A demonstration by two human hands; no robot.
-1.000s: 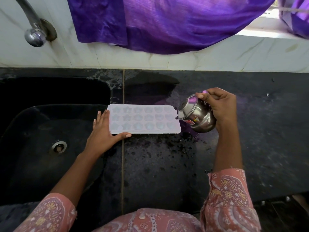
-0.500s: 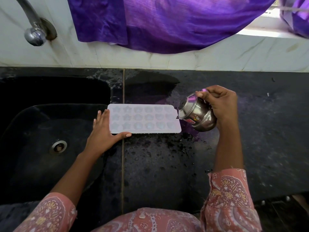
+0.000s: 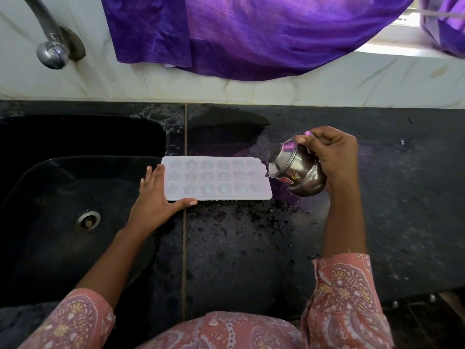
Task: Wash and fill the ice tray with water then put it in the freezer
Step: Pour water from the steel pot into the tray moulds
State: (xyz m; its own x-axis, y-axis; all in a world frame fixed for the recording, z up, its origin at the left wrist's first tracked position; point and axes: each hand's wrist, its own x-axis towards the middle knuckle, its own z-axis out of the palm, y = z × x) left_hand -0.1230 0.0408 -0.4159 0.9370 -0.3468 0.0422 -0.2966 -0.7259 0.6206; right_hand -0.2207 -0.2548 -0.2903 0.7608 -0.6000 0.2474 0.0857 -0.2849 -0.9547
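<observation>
1. The ice tray (image 3: 216,178) lies flat on the wet black counter (image 3: 251,248), its left end at the sink (image 3: 63,187) edge.
2. The left hand (image 3: 156,197) braces that left end, fingers released and flat, thumb along the near edge.
3. The right hand (image 3: 332,157) grasps a steel pot (image 3: 297,172), tilted left, its rim over the tray's right end.
4. A tap (image 3: 51,52) hangs far left.

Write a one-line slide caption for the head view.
Right hand tips a steel pot over the ice tray, steadied by the left hand.
</observation>
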